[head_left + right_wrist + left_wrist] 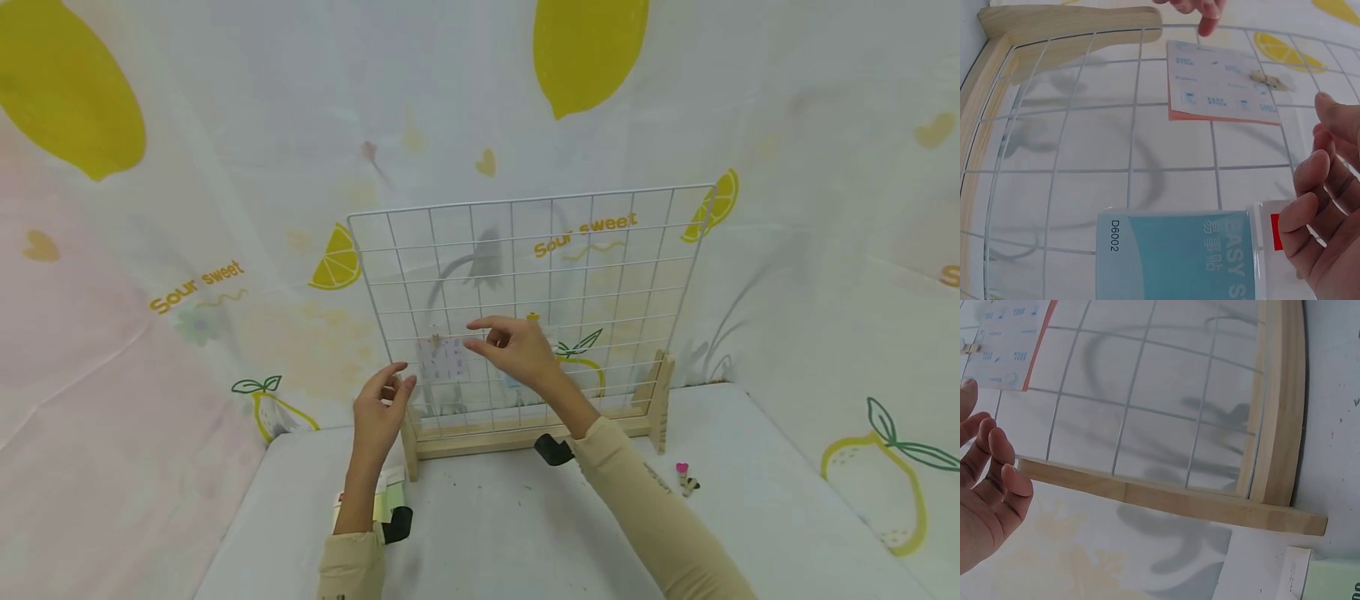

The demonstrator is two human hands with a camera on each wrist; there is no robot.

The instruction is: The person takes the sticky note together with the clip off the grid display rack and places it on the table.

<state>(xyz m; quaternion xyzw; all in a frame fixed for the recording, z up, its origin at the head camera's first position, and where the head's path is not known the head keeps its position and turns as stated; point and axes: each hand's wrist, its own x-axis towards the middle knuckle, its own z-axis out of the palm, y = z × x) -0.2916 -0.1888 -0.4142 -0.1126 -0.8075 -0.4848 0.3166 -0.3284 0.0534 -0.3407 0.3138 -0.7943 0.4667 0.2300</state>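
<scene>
My left hand [381, 412] hovers at the lower left edge of the white wire grid [512, 250], fingers loosely bent and holding nothing. In front of the grid's middle is my right hand [517, 350], thumb and forefinger apart with a gap between them. A printed sheet with a pinkish-red edge [1219, 84] hangs on the grid by a small wooden clothespin [1266, 80], between the two hands. Lower in the right wrist view is a blue sticky-note packet [1179, 256] marked EASY STICK, beside the right fingers; the right hand partly hides it in the head view.
A wooden stand [525, 439] holds the grid upright on the white table [487, 533]. Pale green and yellow packs [392, 497] lie beside the left forearm. To the right are small clothespins, one with a pink heart [682, 469]. A lemon-print cloth [450, 100] hangs behind.
</scene>
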